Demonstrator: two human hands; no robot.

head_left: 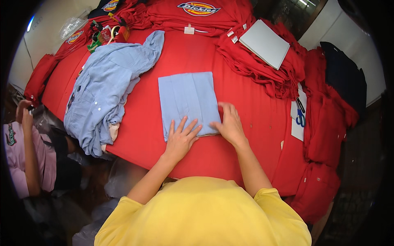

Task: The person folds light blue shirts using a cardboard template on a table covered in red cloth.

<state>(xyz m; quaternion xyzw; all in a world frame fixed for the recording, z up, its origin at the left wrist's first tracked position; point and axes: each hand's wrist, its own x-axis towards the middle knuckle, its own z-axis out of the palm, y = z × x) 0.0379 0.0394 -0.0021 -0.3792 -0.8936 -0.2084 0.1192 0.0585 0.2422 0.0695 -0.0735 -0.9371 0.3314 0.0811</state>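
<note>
A light blue shirt, folded into a flat rectangle, lies on the red-covered table in front of me. My left hand rests on its near edge with the fingers spread flat over the cloth. At the near right corner is my right hand, its thumb touching the edge and its other fingers stretched out along the right side. Neither hand grips anything. To the left, a loose heap of unfolded light blue shirts with white buttons reaches the table's left edge.
Stacked red garments line the far side. A white board lies on the red pile at far right. Blue-handled scissors rest on white paper at right. Tape rolls stand far left. Another person in pink is at left.
</note>
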